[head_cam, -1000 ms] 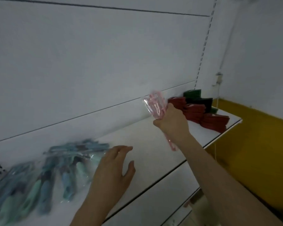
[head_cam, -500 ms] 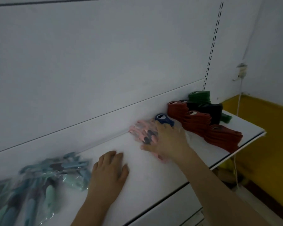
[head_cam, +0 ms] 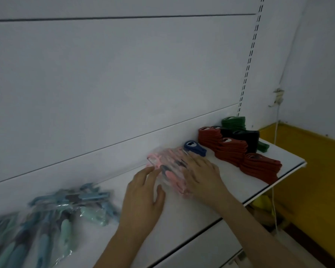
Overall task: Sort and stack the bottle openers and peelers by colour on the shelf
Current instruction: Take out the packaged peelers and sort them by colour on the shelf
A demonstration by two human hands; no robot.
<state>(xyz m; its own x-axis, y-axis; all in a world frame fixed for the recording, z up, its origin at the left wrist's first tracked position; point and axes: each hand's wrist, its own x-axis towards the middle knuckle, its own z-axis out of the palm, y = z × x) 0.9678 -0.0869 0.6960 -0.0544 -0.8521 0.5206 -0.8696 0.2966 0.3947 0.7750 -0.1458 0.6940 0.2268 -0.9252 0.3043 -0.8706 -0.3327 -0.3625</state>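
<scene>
From the head camera, a white shelf (head_cam: 211,207) runs from the near left to the far right against a white back panel (head_cam: 124,84). In the middle of the shelf, close to the back panel, lies a bundle of pink peelers (head_cam: 167,168) in clear plastic wrap. The right hand (head_cam: 202,176) lies flat on the right part of this bundle, fingers straight and spread a little, pressing down on the wrap. The left hand (head_cam: 142,198) rests palm down on the shelf just left of the bundle, fingers straight and together, its fingertips touching the bundle's near left edge and its thumb held out toward the wrap. Just beyond the right hand, a single blue bottle opener (head_cam: 194,147) lies flat on the shelf, beside the far end of the pink bundle. Farther right stand stacks of red bottle openers (head_cam: 231,151), stepping toward the shelf's right end, with a stack of black bottle openers (head_cam: 248,139) behind them and a stack of green bottle openers (head_cam: 233,122) at the far back against the panel. At the near left of the shelf, well apart from the pink bundle, a loose, blurred heap of blue and teal peelers (head_cam: 52,219) in plastic wrap spreads to the frame edge. Beyond the shelf's right end a yellow wall band (head_cam: 317,171) shows, with a white cord (head_cam: 275,171) hanging in front of it.
</scene>
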